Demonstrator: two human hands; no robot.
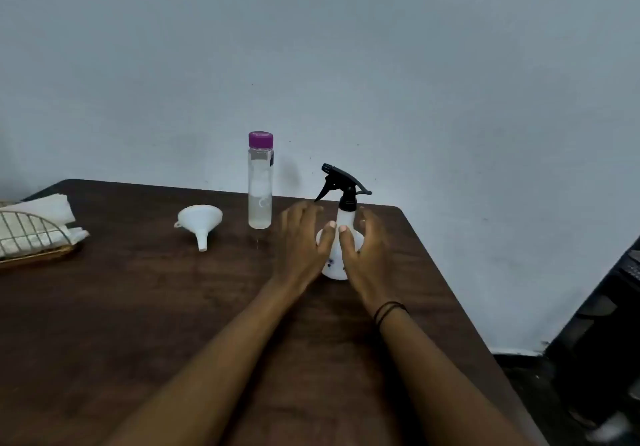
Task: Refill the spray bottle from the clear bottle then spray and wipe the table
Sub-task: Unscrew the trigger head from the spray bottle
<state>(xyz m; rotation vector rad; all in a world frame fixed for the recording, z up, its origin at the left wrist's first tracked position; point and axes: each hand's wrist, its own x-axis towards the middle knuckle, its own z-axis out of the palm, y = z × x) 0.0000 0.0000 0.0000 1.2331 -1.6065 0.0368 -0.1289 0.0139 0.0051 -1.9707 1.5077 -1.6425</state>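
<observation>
A white spray bottle with a black trigger head stands upright on the dark wooden table, right of centre. My left hand and my right hand lie on either side of its body, thumbs on the front, fingers spread and blurred. I cannot tell whether the fingers close round it. A tall clear bottle with a purple cap stands just left of it, capped, with liquid inside. A white funnel lies on its side further left.
A wire basket with folded white cloths sits at the table's left edge. The wall rises right behind the table. The table's right edge runs diagonally, with dark objects on the floor beyond.
</observation>
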